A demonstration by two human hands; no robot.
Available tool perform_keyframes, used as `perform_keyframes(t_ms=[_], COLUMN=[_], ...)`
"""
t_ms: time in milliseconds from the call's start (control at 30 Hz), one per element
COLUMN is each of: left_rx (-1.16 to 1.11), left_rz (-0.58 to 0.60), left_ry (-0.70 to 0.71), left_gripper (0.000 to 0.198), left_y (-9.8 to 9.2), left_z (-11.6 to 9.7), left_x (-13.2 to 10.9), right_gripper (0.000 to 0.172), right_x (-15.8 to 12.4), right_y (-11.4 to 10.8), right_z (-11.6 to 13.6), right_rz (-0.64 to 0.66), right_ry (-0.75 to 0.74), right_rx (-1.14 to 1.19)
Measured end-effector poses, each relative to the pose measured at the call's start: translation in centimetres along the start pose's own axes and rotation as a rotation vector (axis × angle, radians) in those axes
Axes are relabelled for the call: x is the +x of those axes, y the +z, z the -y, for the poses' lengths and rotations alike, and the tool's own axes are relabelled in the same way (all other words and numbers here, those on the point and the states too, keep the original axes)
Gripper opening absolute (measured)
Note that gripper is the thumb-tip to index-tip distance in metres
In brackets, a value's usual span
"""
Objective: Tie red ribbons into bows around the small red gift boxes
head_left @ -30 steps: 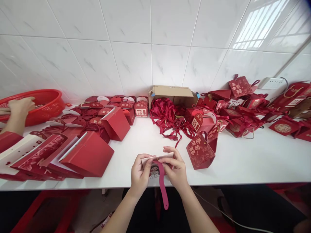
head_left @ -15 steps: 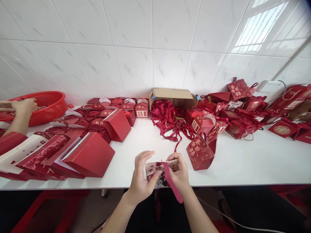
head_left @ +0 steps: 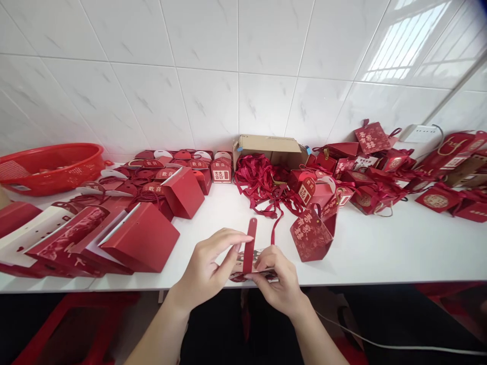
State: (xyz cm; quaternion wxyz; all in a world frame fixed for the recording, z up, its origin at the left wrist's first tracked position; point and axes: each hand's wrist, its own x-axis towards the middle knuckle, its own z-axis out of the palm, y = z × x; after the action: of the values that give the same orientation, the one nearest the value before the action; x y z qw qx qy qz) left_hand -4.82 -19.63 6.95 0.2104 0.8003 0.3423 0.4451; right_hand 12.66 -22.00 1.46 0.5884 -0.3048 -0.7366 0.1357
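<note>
In front of me at the table edge is a small gift box [head_left: 238, 265], white and red with printed figures, partly covered by my fingers. My right hand [head_left: 279, 276] grips it from the right, thumb below and fingers on top. A flat red strap [head_left: 249, 253] with a hole near its tip stands up from the box. My left hand [head_left: 209, 266] has thumb and index finger at the strap's left edge, closed on it. Just beyond, a red ribbon [head_left: 277, 225] trails from the ribbon pile [head_left: 256, 177]. A red box with gold characters [head_left: 310, 235] stands to the right.
Several open red boxes [head_left: 140, 238] lean in a row at left, before rows of small handled boxes [head_left: 221, 170]. A red plastic basket [head_left: 72, 172] stands back left. A cardboard carton [head_left: 270, 143], piled finished boxes [head_left: 375, 185] and a power strip [head_left: 420, 133] lie along the wall.
The strap has swung from pointing down towards me to upright. The box has turned in my hands, and my left hand has shifted to the strap. Another person's hand has left the basket.
</note>
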Motion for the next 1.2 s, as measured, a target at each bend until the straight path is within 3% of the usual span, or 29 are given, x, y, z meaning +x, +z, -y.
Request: perform_keyframes(t_ms=[67,167,367,500,967,1100,1200], left_rx=[-0.014,0.006,-0.308,-0.389,-0.335,-0.353,-0.392], left_rz=[0.070,0.062,0.000,-0.009,-0.055,-0.058,0.005], left_ry=[0.029,0.010,-0.321,-0.404,-0.377,-0.318,-0.243], left_gripper=[0.028,0.020,0.010,0.010,0.011,0.012,0.018], left_y=[-0.4,-0.5,0.6,1.1,0.9,1.0,0.9], left_z=[0.2,0.2,0.1,0.1,0.6,0.4,0.2], left_x=[0.0,-0.1,-1.2,-1.9,-2.5,-2.6,-2.8], right_gripper=[0.019,0.017,0.019,0.020,0.017,0.017,0.019], right_x=[0.1,0.2,0.2,0.3,0.2,0.2,0.2], right_y=[-0.1,-0.2,-0.2,-0.1,-0.2,-0.1,-0.2], right_z=[0.2,0.4,0.5,0.5,0.5,0.7,0.7], right_rz=[0.004,0.027,0.017,0.028,0.012,0.012,-0.015], right_ry=[-0.025,-0.044,-0.022,-0.018,-0.004,-0.006,-0.002], right_rx=[-0.021,-0.034,-0.064,-0.046,-0.042,-0.021,-0.009])
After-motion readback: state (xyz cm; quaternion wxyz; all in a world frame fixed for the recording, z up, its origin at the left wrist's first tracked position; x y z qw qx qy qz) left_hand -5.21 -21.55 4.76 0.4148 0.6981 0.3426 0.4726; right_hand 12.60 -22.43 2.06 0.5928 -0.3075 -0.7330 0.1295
